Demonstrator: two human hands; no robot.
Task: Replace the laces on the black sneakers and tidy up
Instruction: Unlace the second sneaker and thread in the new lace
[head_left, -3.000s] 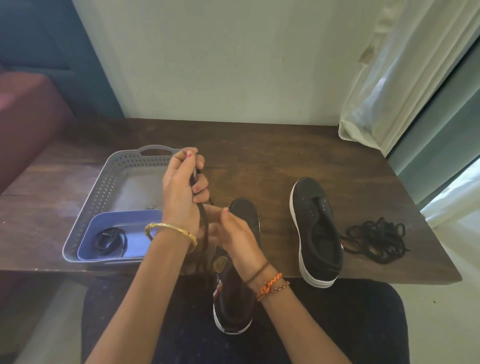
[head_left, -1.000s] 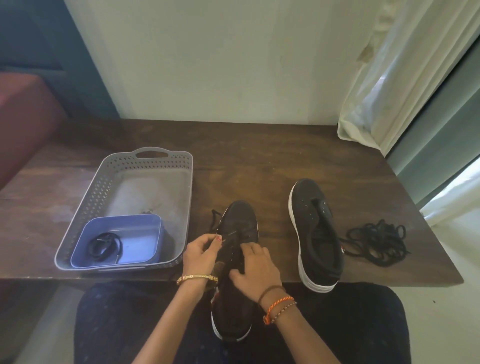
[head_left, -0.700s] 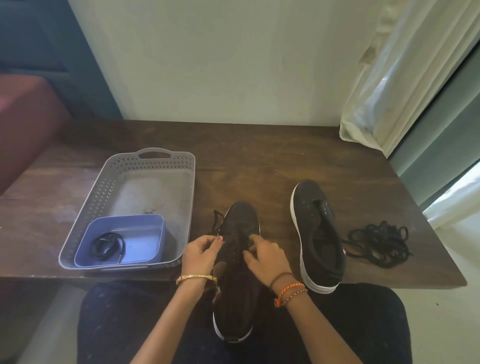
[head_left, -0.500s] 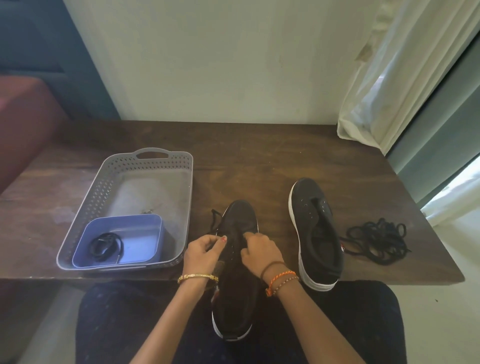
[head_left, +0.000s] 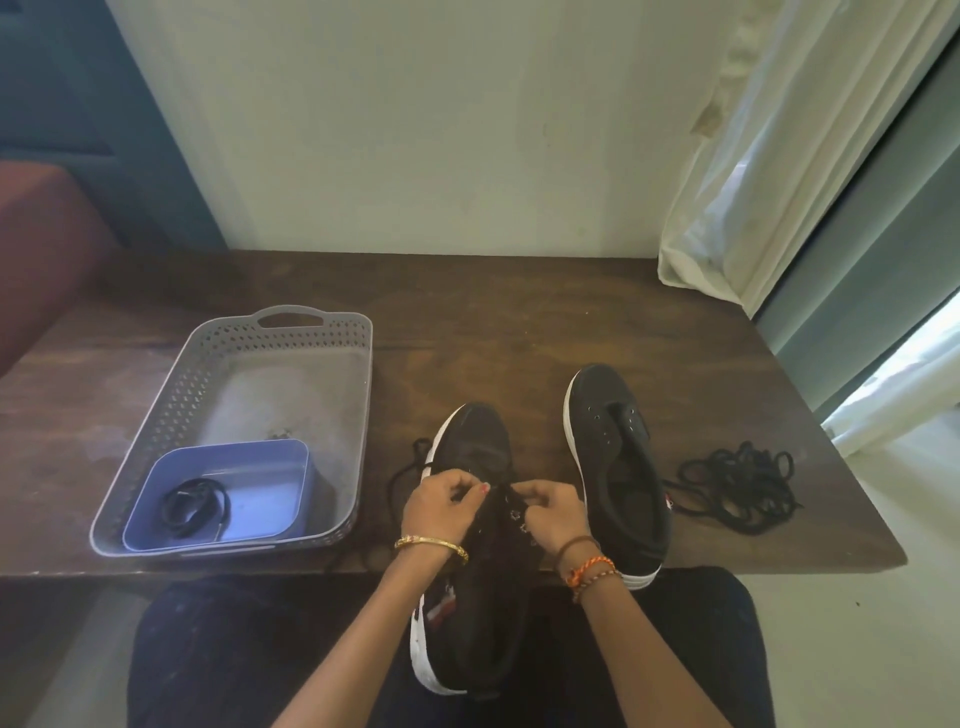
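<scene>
A black sneaker (head_left: 475, 561) with a white sole lies half on my lap, its toe on the wooden table (head_left: 493, 322). My left hand (head_left: 441, 506) and my right hand (head_left: 550, 512) are curled over its eyelets, each pinching the black lace (head_left: 410, 467) that loops out to the shoe's left. The second black sneaker (head_left: 618, 473) stands unlaced on the table to the right. A loose pile of black laces (head_left: 737, 486) lies further right.
A grey perforated basket (head_left: 208, 395) stands at the left of the table and holds a blue tub (head_left: 270, 499) with a coiled black lace (head_left: 195, 506). A white curtain (head_left: 769, 171) hangs at the back right. A wall lies behind the table.
My left hand has come down from a raised pull on the lace to the shoe. Both hands have drawn together over the eyelets in the last second.
</scene>
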